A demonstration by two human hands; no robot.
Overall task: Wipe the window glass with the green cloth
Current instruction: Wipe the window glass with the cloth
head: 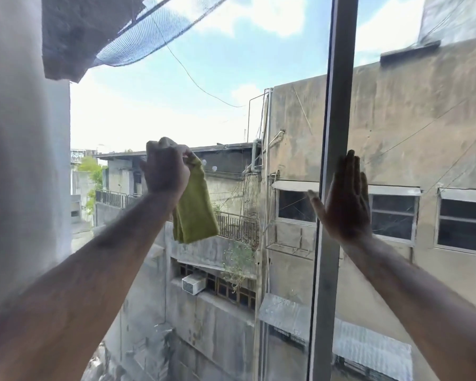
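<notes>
Bare forearms reach up from the bottom corners. Our left hand (pixel 164 167) is fisted, pinching the top edge of the folded green terry cloth (pixel 194 210), which hangs free below the fist in front of the clear window glass (pixel 217 78). Our right hand (pixel 346 202) is flat, fingers together, against the grey metal window mullion (pixel 333 105). Beyond the glass: stained concrete building (pixel 396 119), white air conditioner unit (pixel 193 283).

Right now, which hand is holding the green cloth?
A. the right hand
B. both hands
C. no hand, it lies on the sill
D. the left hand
D: the left hand is closed around the top of the cloth, which hangs down from it, while the right hand is flat and open by the window frame.
</notes>
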